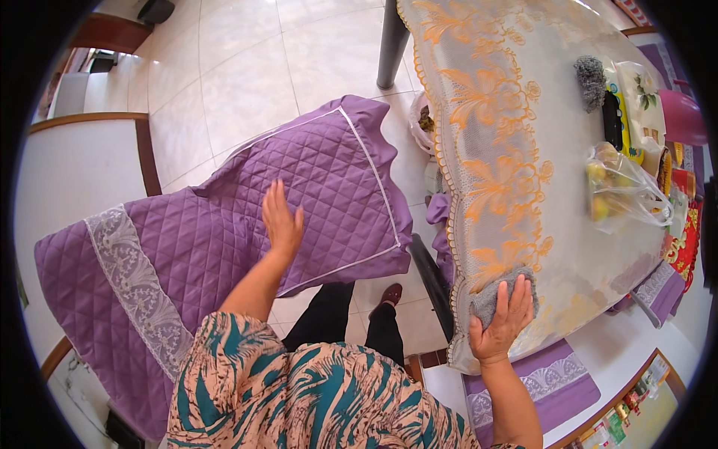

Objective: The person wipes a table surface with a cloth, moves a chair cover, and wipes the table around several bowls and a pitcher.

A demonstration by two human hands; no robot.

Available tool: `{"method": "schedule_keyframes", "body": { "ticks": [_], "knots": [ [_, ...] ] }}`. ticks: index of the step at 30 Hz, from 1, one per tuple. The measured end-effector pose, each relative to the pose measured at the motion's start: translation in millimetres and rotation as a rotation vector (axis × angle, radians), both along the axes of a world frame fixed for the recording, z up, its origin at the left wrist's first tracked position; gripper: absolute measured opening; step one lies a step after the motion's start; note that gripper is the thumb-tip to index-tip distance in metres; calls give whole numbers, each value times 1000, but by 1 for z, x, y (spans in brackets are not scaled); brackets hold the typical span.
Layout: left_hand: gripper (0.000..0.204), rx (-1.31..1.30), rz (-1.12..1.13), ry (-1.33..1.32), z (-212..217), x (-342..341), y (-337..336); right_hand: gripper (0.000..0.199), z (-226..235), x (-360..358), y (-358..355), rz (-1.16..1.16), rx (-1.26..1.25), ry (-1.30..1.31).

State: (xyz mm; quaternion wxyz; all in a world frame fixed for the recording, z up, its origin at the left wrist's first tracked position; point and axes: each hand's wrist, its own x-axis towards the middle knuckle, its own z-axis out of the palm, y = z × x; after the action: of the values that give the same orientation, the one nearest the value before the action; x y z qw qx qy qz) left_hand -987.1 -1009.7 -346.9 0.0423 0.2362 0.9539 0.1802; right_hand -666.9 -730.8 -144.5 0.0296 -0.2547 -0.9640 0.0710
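My right hand (499, 318) is over a grey cleaning cloth (488, 301), holding it against the near left corner of the table. Under the cloth lies a tablecloth (490, 187) with a lace-like border of orange-gold flowers. To the left, my left hand (283, 223) is held out with fingers extended and nothing in it. It is over the seat of a chair dressed in a purple quilted cover (336, 176) with white piping; whether it touches the fabric I cannot tell. A white lace band (134, 277) crosses the cover's backrest.
Toward the table's right side are a dark grey fuzzy cloth (590, 82), a clear plastic bag of yellow fruit (624, 187), and several packages. A pink round object (684, 117) is beyond them. Below the table edge hangs a bag (421, 123). Another purple-covered chair (550, 382) stands at lower right.
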Motion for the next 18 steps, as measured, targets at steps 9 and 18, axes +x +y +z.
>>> {"method": "schedule_keyframes", "body": {
  "ticks": [9, 18],
  "knots": [
    [68, -687, 108, -488, -1, 72, -119, 66, 3, -2, -1, 13, 22, 26],
    [56, -242, 41, -582, 22, 69, -94, 66, 3, 0, -5, 16, 19, 52]
  ]
}}
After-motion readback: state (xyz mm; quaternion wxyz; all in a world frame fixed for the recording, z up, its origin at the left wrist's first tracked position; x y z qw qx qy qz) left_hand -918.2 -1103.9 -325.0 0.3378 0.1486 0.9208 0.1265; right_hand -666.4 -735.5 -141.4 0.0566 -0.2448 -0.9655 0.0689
